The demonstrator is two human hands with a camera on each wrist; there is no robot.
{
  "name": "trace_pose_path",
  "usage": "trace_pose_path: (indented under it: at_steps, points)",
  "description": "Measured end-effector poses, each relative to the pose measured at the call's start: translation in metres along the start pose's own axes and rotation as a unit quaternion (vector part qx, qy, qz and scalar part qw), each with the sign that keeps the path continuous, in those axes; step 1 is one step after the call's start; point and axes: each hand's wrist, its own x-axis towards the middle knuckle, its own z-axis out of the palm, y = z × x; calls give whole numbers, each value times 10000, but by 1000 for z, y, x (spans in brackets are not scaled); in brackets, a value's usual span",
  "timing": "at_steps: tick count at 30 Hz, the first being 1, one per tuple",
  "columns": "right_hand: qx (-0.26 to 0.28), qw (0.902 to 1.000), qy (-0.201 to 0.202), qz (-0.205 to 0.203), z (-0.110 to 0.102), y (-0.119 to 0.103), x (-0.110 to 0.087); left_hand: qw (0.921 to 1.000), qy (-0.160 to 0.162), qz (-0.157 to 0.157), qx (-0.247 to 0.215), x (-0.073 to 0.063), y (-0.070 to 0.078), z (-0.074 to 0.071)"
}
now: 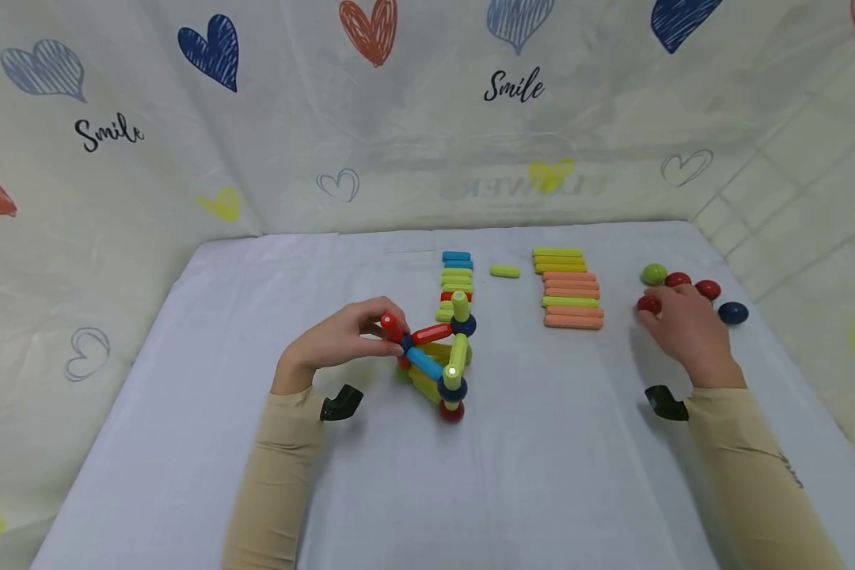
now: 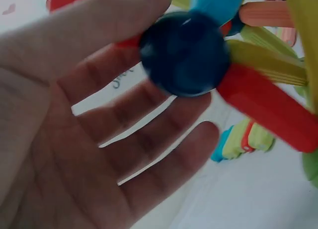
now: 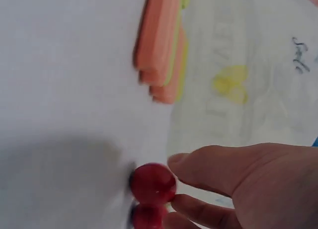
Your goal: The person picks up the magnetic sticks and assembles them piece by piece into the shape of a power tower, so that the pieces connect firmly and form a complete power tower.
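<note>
My left hand holds a toy frame of coloured sticks and balls, its thumb lying against a dark blue ball connector at one corner. Red, blue and yellow-green sticks join the frame's balls, and a red ball sits at its lower front. In the left wrist view the other fingers spread behind the connector. At the right, my right hand has its thumb and index finger at either side of a red ball low over the table. Another red ball lies beside it.
Short sticks in blue, green and red lie in a column behind the frame, near a single green stick. Longer orange sticks and yellow ones line up farther right. Green, red and dark blue balls surround the right hand.
</note>
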Motion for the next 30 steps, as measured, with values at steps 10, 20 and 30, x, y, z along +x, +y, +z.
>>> trace_pose_path:
  at_steps: [10,20,30]
  points:
    - [115,9998,-135,72,5,15,4,9993,-298,214,-54,-4,3,-4]
    - [12,9994,-291,159,5,8,7,9993,-203,302,37,-4,1,-3]
    - [-8,9998,-204,-37,6,16,18,9996,-177,205,24,-4,3,-3]
